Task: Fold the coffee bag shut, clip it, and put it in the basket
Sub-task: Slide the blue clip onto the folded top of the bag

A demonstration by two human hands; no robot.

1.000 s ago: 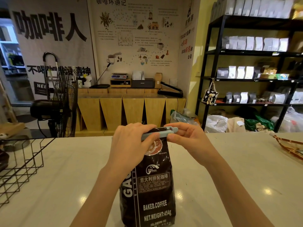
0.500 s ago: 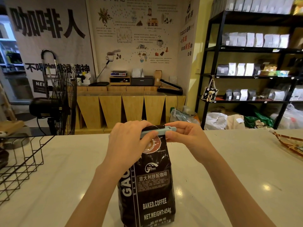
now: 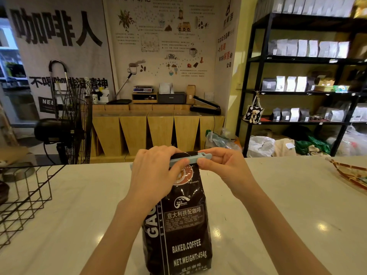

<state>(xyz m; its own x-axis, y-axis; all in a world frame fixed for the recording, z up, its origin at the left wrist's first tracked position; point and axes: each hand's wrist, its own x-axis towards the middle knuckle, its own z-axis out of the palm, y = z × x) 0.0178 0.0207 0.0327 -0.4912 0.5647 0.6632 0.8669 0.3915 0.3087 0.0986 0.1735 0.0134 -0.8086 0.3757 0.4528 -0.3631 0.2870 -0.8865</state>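
A black coffee bag (image 3: 182,225) with white lettering stands upright on the white counter (image 3: 278,205), its top folded over. A light blue clip (image 3: 176,161) lies across the folded top, slightly tilted, its right tip sticking out. My left hand (image 3: 155,173) covers the clip's left part and presses on it with the thumb. My right hand (image 3: 224,165) pinches the clip's right part, thumb in front. A black wire basket (image 3: 23,197) stands at the counter's left edge.
A woven tray (image 3: 349,173) lies at the counter's right edge. Beyond the counter stand a floor fan (image 3: 69,124), a wooden cabinet (image 3: 158,132) and black shelves (image 3: 305,92) with bags.
Both hands and the clip have stayed on the bag's folded top. The clip sits a little lower and flatter against the fold, with its left end now showing past my left hand.
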